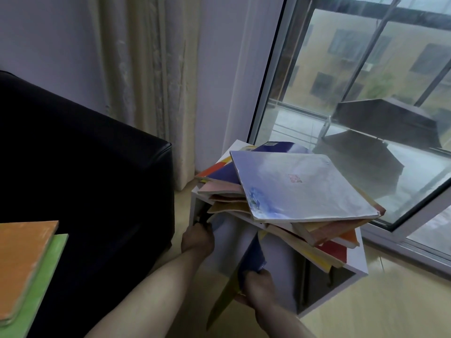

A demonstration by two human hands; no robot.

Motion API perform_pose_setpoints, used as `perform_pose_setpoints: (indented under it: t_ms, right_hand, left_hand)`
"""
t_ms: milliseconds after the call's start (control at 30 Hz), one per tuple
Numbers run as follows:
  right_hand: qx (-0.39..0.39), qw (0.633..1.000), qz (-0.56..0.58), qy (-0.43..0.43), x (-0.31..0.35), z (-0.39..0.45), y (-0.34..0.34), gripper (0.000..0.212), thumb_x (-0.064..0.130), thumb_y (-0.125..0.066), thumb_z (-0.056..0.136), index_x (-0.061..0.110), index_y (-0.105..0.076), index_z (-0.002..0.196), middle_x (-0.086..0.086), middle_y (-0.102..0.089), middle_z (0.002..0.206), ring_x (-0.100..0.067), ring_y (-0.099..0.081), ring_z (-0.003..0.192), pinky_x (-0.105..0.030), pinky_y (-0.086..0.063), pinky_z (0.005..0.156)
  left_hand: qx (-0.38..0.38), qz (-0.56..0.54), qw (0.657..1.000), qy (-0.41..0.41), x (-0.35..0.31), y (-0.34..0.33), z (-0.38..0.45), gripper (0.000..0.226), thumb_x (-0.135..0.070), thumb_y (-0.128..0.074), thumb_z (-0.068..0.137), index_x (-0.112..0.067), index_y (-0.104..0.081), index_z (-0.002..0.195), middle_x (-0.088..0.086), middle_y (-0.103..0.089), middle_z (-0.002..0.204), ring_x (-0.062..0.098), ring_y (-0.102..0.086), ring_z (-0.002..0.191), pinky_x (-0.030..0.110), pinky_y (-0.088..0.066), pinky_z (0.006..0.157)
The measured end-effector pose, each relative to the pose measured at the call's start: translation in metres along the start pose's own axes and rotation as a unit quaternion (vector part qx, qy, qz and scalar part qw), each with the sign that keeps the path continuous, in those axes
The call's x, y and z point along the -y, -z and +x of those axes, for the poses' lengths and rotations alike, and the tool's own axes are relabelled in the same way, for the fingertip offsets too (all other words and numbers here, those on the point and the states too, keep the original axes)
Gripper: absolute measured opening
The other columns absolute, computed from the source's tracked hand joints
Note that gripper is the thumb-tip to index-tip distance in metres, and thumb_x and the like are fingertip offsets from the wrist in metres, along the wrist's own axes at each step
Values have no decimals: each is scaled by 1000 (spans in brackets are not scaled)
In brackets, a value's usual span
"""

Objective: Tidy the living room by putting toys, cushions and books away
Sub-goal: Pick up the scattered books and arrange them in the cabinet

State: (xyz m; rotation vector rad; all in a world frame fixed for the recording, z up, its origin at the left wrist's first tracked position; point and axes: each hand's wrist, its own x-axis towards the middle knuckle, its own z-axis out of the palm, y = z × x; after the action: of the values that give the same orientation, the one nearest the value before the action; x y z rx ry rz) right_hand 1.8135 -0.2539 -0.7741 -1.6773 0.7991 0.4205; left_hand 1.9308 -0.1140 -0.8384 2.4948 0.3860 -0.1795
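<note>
No text reads clearly. A small red square mark, possibly a seal, sits on the pale blue-and-white book (302, 186) topping the pile; a label on the dark blue book (275, 145) behind is too blurred.

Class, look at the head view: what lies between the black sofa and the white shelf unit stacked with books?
In the head view, bare pale floor separates the black sofa from the white shelf unit; the cream curtain hangs behind.
</note>
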Motion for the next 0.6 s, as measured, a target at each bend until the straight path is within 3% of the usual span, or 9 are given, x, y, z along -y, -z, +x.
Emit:
perform_pose_setpoints:
  t_ms: [133, 300, 433, 600]
  right_hand:
    - [8, 1000, 16, -5, -1, 1, 0, 18, 4, -42, 103, 11, -59, 101, -14, -66, 100, -30, -66, 94, -42, -62, 82]
    - [12, 1000, 26, 5, 1, 0, -2, 19, 4, -42, 102, 12, -60, 103, -14, -67, 100, -30, -65, 94, -38, -60, 72]
    - [2, 1000, 26, 4, 1, 3, -7, 19, 4, -44, 102, 13, -60, 99, -13, -68, 96, -29, -66, 90, -46, -62, 85]
    - [2, 1000, 21, -1, 1, 6, -7, 18, 6, -46, 101, 15, -61, 100, -12, -68, 98, -29, -67, 93, -46, -61, 87]
  left_hand:
    - [-30, 45, 998, -25, -1, 8, 1, 37, -38, -38, 109, -14, -65, 115, 10, -70, 111, 25, -68, 97, 30, -43, 67]
    - [-35, 50, 997, -37, -1, 10, -3, 32, -33, -43, 109, -13, -65, 118, 6, -69, 111, 21, -68, 96, 26, -42, 66]
    - [-27, 19, 999, -7, -5, 10, -5, 30, -30, -44, 109, -11, -65, 118, 6, -66, 102, 20, -65, 90, 27, -47, 69]
    - [-16, 31, 999, 33, -2, 11, -2, 20, -26, -54, 105, -14, -63, 118, 7, -68, 114, 21, -68, 101, 29, -57, 80]
